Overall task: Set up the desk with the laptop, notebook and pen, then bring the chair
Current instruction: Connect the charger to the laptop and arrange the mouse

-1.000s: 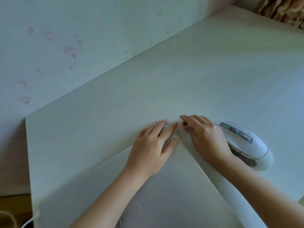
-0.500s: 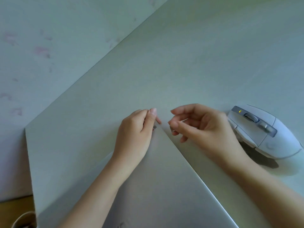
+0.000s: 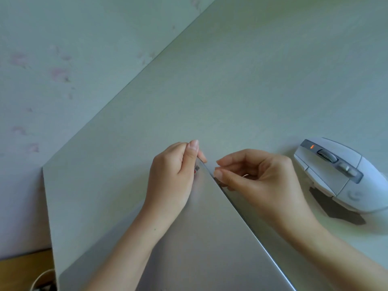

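A silver laptop lies on the pale desk, one corner pointing away from me. Its lid is lifted a little at that far corner, and a thin dark gap shows along the right edge. My left hand pinches the lid's corner between thumb and fingers. My right hand has its fingertips curled at the right edge, just below the corner, at the gap. No notebook, pen or chair is in view.
A white computer mouse with an orange light sits on the desk right of my right hand. A stained wall runs along the desk's far left side. A white cable and wooden floor show at bottom left.
Both hands went from lying flat on the laptop's corner to pinching its edge, and the lid has begun to lift. The view has moved closer. The mouse light turned from green to orange.
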